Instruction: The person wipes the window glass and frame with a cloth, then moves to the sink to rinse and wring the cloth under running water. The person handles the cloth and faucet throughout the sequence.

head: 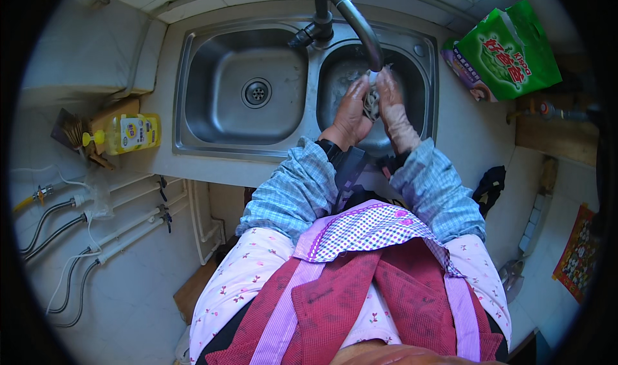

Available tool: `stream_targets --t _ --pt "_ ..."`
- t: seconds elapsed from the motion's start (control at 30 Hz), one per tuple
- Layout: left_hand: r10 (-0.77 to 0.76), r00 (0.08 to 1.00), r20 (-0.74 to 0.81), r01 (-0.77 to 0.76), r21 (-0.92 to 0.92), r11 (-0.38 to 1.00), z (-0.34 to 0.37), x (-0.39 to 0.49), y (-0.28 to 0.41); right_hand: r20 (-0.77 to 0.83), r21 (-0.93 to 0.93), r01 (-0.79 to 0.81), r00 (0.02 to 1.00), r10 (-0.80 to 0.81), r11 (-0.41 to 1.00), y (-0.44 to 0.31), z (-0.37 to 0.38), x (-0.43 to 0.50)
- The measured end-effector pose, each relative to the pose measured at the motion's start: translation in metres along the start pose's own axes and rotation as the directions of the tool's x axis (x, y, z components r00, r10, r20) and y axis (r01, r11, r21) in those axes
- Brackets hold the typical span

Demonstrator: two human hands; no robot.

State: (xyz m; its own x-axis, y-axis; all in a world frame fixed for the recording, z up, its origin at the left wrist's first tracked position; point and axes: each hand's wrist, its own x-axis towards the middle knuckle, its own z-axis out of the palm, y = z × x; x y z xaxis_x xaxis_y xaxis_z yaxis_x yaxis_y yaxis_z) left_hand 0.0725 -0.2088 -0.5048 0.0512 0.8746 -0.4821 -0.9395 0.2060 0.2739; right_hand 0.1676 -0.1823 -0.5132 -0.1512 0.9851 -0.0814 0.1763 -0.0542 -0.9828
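Both hands are over the right bowl of a stainless steel sink, beneath the curved metal faucet. Between the palms is a wet, greyish cloth, crumpled and pressed from both sides. My left hand lies along its left side and my right hand along its right. Whitish water shows at the faucet's outlet, just above the fingertips. The fingers look wet. The underside of the cloth is hidden. Some pale suds or water lie in the bowl to the left of the hands.
The left sink bowl has a drain strainer. A yellow pump bottle stands left of the sink. A green Kispa detergent bag is at the right. Hoses and white pipes run along the lower left wall.
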Motion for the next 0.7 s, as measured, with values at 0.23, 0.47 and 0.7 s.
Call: stream_targets --t 0.23,0.47,0.7 --pt "-0.063 0.998 0.008 0.063 -0.039 0.997 0.003 -0.006 0.010 0.122 -0.139 0.118 0.987 -0.101 0.983 -0.001 0.006 -0.014" --pt "-0.214 0.976 0.027 0.215 0.000 0.977 0.015 0.000 0.020 0.285 -0.526 0.421 0.906 -0.312 0.739 -0.005 -0.021 -0.003" --pt "-0.235 0.967 -0.100 0.243 0.080 0.967 0.020 -0.005 0.018 0.192 -0.191 0.185 0.970 -0.148 0.964 -0.011 -0.012 -0.014"
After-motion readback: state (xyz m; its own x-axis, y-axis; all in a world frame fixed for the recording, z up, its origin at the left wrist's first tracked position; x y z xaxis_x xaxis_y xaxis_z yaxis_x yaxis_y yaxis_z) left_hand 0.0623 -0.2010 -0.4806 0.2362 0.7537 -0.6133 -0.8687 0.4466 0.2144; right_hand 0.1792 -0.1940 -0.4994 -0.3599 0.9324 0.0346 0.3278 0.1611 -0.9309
